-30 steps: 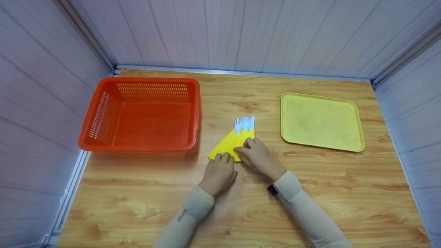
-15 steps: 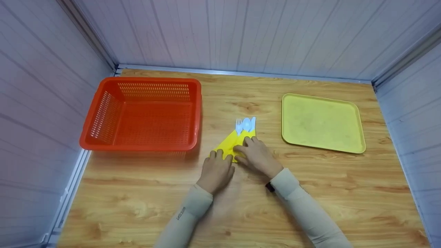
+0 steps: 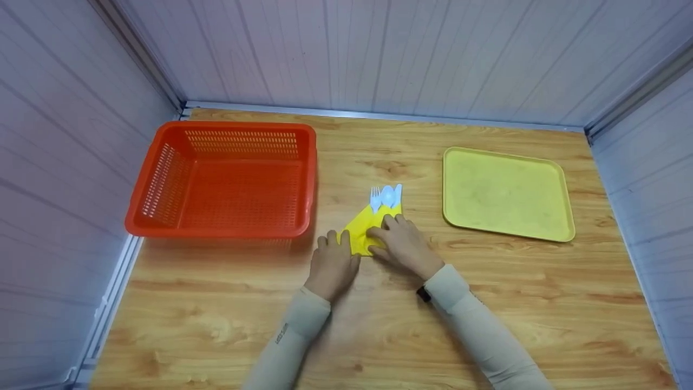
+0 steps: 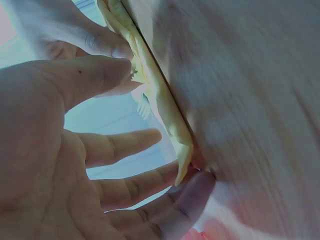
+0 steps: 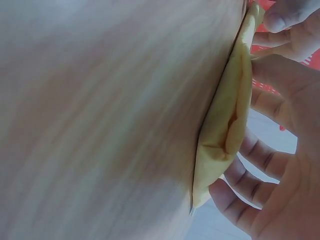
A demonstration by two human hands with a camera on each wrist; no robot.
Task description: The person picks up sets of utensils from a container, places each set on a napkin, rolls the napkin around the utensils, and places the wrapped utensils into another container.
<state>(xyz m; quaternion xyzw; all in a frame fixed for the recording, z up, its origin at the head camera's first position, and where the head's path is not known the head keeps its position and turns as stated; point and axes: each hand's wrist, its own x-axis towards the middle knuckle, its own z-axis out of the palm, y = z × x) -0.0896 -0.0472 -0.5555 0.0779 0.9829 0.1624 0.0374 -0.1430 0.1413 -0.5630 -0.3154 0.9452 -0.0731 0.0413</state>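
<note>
A yellow napkin [image 3: 360, 228], folded to a slanted shape, lies mid-table with a white plastic fork [image 3: 376, 199], spoon [image 3: 387, 196] and knife [image 3: 398, 194] poking out of its far end. My left hand [image 3: 331, 268] is at the napkin's left corner, which its fingers partly hide. In the left wrist view these fingers are spread and mostly straight, reaching past the napkin's tip to the table. My right hand [image 3: 406, 246] rests its fingertips on the napkin's right part, below the spoon and knife. The right wrist view has the napkin's layered near edge [image 5: 225, 125] bulging slightly.
A red perforated basket [image 3: 313, 179] stands to the left, with high walls. On the right lies a flat yellow tray [image 3: 506, 192]. Pale panel walls [image 3: 346, 54] enclose the wooden table [image 3: 379, 336] at the back and both sides.
My left hand has slid left along the napkin to its left corner, which now lies behind the fingers. The right hand stays nearly in place, and the cutlery has not visibly moved.
</note>
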